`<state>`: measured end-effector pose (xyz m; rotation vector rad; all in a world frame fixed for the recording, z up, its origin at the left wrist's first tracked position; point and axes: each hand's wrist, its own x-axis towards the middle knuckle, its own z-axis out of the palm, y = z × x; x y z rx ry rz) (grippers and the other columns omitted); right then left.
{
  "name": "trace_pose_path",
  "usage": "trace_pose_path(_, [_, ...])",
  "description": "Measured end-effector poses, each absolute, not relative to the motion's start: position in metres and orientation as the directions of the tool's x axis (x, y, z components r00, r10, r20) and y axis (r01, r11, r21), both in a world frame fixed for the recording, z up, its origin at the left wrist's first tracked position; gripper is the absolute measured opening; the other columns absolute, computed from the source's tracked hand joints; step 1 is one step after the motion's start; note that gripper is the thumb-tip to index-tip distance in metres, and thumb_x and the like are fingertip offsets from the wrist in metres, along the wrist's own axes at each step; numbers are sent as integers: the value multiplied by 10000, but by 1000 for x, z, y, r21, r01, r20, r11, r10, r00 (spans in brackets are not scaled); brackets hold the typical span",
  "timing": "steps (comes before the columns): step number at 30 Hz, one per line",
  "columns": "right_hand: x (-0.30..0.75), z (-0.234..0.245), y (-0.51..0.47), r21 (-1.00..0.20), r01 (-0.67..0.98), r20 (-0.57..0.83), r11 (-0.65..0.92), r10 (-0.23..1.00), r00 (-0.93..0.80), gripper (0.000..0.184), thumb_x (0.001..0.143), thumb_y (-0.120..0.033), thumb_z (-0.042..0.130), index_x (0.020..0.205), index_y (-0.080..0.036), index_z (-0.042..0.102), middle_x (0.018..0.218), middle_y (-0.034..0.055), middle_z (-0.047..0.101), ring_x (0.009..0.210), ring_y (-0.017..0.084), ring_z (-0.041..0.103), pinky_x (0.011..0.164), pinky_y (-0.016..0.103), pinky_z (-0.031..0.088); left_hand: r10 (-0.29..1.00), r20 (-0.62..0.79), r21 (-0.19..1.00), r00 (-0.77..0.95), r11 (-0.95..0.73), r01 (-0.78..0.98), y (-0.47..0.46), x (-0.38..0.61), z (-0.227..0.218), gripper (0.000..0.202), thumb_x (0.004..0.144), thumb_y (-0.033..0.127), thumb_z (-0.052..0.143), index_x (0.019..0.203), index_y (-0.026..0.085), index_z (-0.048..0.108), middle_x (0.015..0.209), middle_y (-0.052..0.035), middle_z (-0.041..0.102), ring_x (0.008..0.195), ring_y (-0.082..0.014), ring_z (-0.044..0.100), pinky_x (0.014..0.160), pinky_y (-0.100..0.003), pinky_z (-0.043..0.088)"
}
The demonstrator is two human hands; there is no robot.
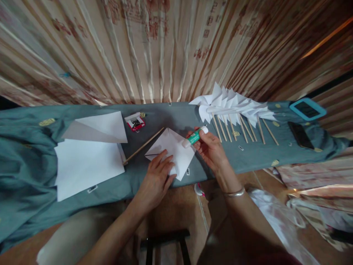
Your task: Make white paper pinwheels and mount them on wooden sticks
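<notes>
No words or numbers can be read for certain. The glue stick (195, 136) has a green label (193, 138) with pale print, too small to make out. Dark, character-like marks (206, 33) run in a column down the curtain (171, 62), too unclear to read. Small black-and-white tags (92, 188) on the grey-green cloth (33, 154) are likewise illegible.

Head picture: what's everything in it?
curtain: 1, beige, back
cloth: 1, teal, middle
sheets: several, white, left
box: 1, red, beside sheets
bits: many, dark, inside box
paper: 1, white, centre
stick: 1, tan, beside paper
glue stick: 1, green, centre
pinwheels: several, white, back right
rods: several, tan, right
panel: 1, blue rim, right
phone: 1, black, right
bag: 1, whitish, floor right
stool: 1, black, bottom
bracelet: 1, silver, lower right
left hand: 1, bare, on paper
right hand: 1, bare, around glue stick
</notes>
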<state>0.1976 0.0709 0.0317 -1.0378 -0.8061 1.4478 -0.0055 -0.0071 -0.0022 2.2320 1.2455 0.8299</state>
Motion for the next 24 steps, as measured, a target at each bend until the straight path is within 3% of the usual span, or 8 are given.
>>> trace_pose_path(3, [194,30,68,-967,-241,-91,-85,996,13,378,718,-415,782,1012,-241,620,855,5,740,751,149,696,620,261,556,849,290,584,442,-523,621,-8,-4,-6,234,926,236,506,1116,145,608,1305,-146,613,1370,-315,400,1083,-561,396])
trace_pose_path(8, [186,29,64,-998,-67,23,20,999,-44,372,745,-409,756,1039,-253,590,894,3,725,783,138,672,664,272,545,846,270,553,460,-528,645,-9,0,-9,235,921,225,511,1110,123,605,1306,-157,606,1368,-332,396,1091,-566,380])
trace_pose_path(20, [180,19,59,-981,153,94,122,979,-183,342,836,-368,672,1132,-244,554,964,25,698,771,140,635,745,319,531,833,260,543,488,-544,640,-10,4,-9,243,910,217,532,1117,112,605,1308,-163,604,1348,-353,411,1065,-578,409])
trace_pose_path(24, [180,18,58,-970,193,109,148,974,-199,354,844,-352,664,1159,-238,551,1009,34,697,851,157,655,802,338,534,839,252,532,482,-537,655,-10,5,-7,233,915,218,532,1113,122,607,1308,-151,608,1344,-344,426,1068,-571,415])
